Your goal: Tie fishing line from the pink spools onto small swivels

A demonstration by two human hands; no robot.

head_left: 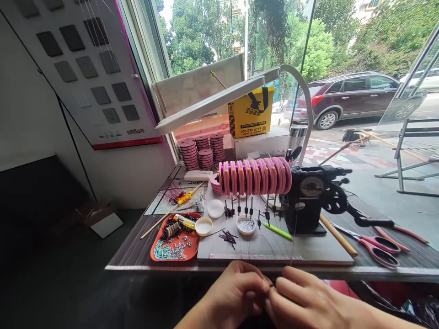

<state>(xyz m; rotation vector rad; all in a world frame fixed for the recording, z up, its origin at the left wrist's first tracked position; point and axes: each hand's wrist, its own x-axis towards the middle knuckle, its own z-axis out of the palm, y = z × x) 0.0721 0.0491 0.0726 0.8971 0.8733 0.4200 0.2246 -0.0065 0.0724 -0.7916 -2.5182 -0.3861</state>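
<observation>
At the bottom of the head view, my left hand (236, 292) and my right hand (302, 297) meet just below the table's front edge. The fingers of both are closed in a pinch around something small and dark, too small to make out. A thin line rises near my right hand. Above them, a row of pink spools (255, 177) sits on the shaft of a black winding machine (305, 205). Lines with small dark pieces (246, 211) hang under the spools, over a grey board (274, 249).
An orange tray (153, 249) of small parts stands left, beside a white dish (246, 232) of clear beads. Scissors (380, 251) and a wooden stick (339, 235) lie right. A white lamp (219, 98) arches above. Stacked pink spools (206, 159) stand behind.
</observation>
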